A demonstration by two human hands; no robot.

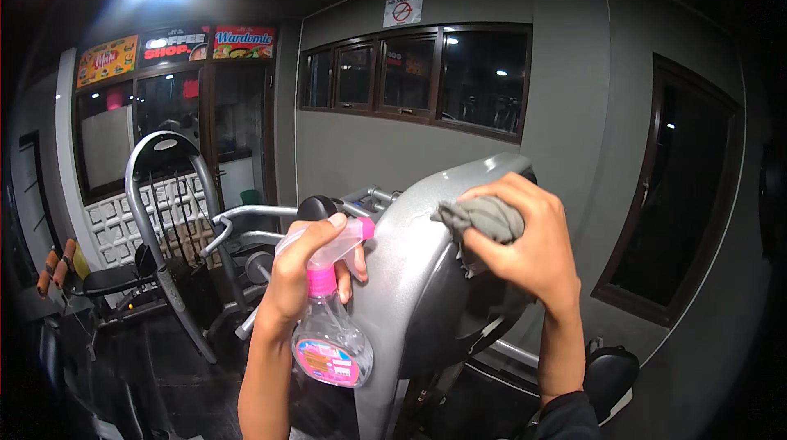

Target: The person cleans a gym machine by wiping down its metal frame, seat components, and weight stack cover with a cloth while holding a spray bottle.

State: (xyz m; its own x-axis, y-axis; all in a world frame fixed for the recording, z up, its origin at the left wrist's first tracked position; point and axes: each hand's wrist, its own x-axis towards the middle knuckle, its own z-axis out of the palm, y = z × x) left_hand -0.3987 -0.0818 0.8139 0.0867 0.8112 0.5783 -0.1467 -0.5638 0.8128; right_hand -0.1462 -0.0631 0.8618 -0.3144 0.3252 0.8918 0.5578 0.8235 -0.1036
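Note:
My left hand (301,262) is wrapped around the neck and trigger of a clear spray bottle (332,329) with a pink collar and nozzle. Its nozzle points right, towards the silver frame (393,292) of an exercise machine. A crumpled grey-green cloth (492,219) is bunched in my right hand (535,237), at the edge between the silver casing and the dark panel (449,317). Small droplets or wet specks show on the casing left of the cloth. My right palm and part of the panel's upper edge are hidden.
Behind on the left stands another gym machine with a tall arched frame (132,194) and a padded bench (117,278). Metal handle bars (258,211) reach out left of the silver casing. A black pad (610,372) sits low on the right, near the grey wall (565,133).

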